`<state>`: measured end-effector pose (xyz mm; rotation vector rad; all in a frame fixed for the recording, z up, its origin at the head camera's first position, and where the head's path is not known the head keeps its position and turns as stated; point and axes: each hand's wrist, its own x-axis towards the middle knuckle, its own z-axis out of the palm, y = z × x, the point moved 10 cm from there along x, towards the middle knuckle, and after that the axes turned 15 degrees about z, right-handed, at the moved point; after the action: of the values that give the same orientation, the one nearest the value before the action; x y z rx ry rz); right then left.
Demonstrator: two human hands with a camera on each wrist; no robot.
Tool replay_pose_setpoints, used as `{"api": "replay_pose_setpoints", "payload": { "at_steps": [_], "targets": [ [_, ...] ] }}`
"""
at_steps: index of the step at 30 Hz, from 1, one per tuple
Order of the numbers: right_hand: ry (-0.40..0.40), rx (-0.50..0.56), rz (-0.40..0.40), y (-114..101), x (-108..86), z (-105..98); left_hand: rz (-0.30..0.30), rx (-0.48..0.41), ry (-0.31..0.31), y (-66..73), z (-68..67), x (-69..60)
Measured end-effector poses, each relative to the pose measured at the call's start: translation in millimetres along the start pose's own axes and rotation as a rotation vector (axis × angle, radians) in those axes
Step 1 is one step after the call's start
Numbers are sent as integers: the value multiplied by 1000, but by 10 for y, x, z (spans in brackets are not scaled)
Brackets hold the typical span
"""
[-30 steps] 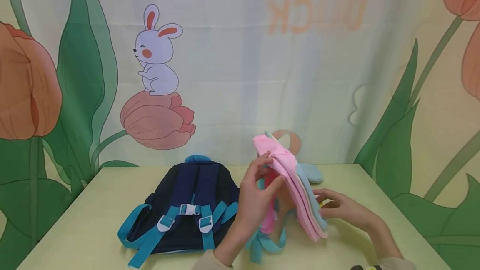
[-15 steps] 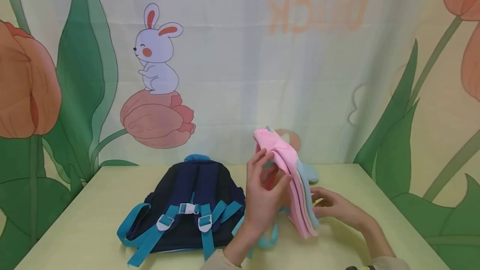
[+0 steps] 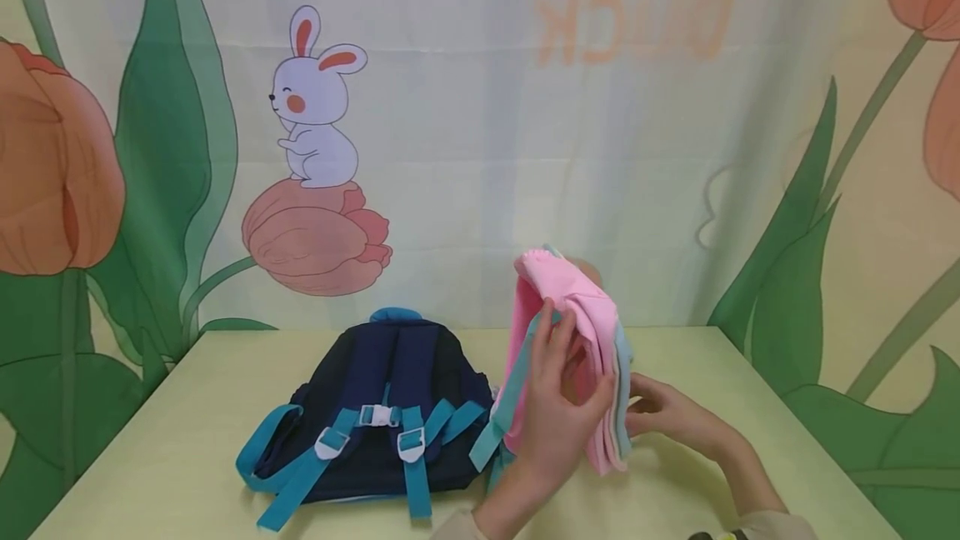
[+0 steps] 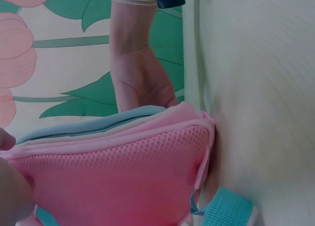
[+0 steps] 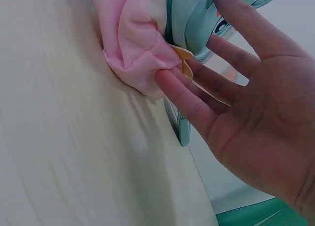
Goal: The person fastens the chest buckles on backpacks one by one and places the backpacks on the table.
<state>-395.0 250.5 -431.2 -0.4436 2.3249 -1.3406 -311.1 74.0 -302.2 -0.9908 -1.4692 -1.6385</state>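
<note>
A small pink backpack with a light-blue front stands tilted on the table. Its pink mesh back faces the left wrist camera. My left hand lies against the near side, its thumb on the side panel and its fairly straight fingers by the back and the teal strap. At the bag's right side is my right hand, fingers extended. In the right wrist view, these fingertips touch the pink fabric near a small yellow tab. Part of the bag is hidden behind my left hand.
A dark navy backpack with teal straps and white buckles lies just left of the pink one on the pale yellow table. Behind hangs a curtain printed with a rabbit and tulips.
The pink backpack has turned so more of its back and strap shows. My left hand has moved right along with it. My right hand has shifted slightly left. The navy backpack stays put.
</note>
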Motion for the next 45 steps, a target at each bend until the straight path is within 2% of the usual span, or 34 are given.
{"api": "replay_pose_setpoints", "payload": {
  "at_steps": [4,5,7,12,17,23,26,29,34,38,42,45],
  "targets": [
    [-16,11,-12,6,24,18,130,91,-21,108,44,8],
    [-19,16,-10,11,32,22,143,108,-31,118,63,8],
    [-27,27,-3,21,50,37,138,128,-63,99,114,-4],
    [-21,40,11,58,69,62,34,129,-142,-47,213,-106],
    [-39,55,3,56,62,118,51,239,-214,-86,262,-194],
    [20,14,-7,16,70,101,88,361,-291,-103,306,-251],
    [26,28,-28,4,50,83,113,398,-329,-112,331,-264],
    [26,60,-53,-11,30,53,106,423,-339,-143,328,-274],
    [70,72,-81,-115,-12,-49,85,413,-312,-169,291,-259],
    [165,47,-109,-314,-119,-186,64,393,-307,-178,267,-248],
    [378,38,-190,-617,-338,-430,18,392,-320,-200,265,-245],
    [519,110,-299,-879,-572,-596,-1,383,-323,-210,277,-252]
  ]
}}
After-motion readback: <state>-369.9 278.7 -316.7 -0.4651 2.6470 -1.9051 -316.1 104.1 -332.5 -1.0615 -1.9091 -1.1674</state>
